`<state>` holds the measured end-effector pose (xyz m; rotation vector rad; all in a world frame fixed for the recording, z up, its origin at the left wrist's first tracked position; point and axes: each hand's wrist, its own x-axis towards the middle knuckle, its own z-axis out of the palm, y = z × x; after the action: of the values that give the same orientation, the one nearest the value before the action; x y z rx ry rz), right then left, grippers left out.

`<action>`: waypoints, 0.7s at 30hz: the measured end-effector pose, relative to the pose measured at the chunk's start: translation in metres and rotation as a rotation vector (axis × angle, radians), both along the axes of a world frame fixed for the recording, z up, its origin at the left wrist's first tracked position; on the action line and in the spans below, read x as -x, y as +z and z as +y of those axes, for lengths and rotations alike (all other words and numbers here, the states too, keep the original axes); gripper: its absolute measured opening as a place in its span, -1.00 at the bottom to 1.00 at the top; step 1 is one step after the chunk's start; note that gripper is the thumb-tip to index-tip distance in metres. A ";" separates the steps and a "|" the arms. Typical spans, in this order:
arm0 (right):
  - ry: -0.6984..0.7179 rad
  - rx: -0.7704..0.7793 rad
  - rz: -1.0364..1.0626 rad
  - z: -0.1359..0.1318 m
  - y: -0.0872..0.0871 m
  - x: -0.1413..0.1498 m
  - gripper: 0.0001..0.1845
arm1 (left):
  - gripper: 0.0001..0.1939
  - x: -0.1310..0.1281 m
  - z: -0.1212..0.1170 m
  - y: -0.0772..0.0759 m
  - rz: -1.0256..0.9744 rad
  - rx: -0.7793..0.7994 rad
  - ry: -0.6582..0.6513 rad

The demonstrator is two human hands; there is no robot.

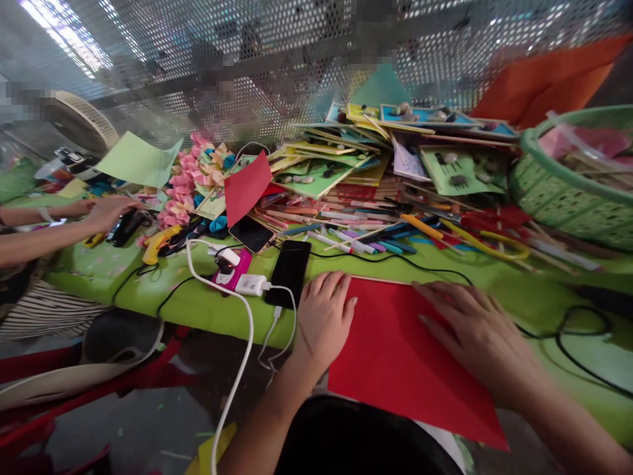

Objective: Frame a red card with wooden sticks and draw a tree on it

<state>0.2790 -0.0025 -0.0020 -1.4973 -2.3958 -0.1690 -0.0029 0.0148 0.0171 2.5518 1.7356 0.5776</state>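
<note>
A sheet of red paper (pixel 395 349) lies at the front of the green table, its lower part reaching over the edge towards my lap. Along its far edge runs a thin pale stick (pixel 378 280). My left hand (pixel 324 316) is closed over the paper's far left corner, fingers bent and thumb on the sheet. On the far right corner, my right hand (pixel 477 330) lies flat with fingers stretched and thumb apart. Just left of my left hand are a black phone (pixel 291 267) and a pink power strip (pixel 235 269) with white chargers and cables.
Behind lie scattered marker pens (pixel 353 241), yellow-handled scissors (pixel 504 244) and a pile of stone-decorated cards (pixel 336 155). A green basket (pixel 564 191) stands right. At left, a co-worker's hands (pixel 106 214) are near a yellow glue gun (pixel 161 243). Black cables cross the table.
</note>
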 end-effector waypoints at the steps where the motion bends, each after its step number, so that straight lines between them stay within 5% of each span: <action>1: -0.004 -0.002 -0.007 0.000 -0.002 -0.001 -0.45 | -0.62 0.000 0.000 -0.002 -0.001 -0.008 0.002; 21: 0.052 -0.089 -0.068 0.001 -0.001 0.001 -0.43 | -0.59 0.000 -0.001 -0.002 0.001 0.015 0.000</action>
<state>0.2778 -0.0012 -0.0035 -1.4093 -2.4433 -0.3146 -0.0025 0.0138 0.0153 2.5423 1.7328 0.5615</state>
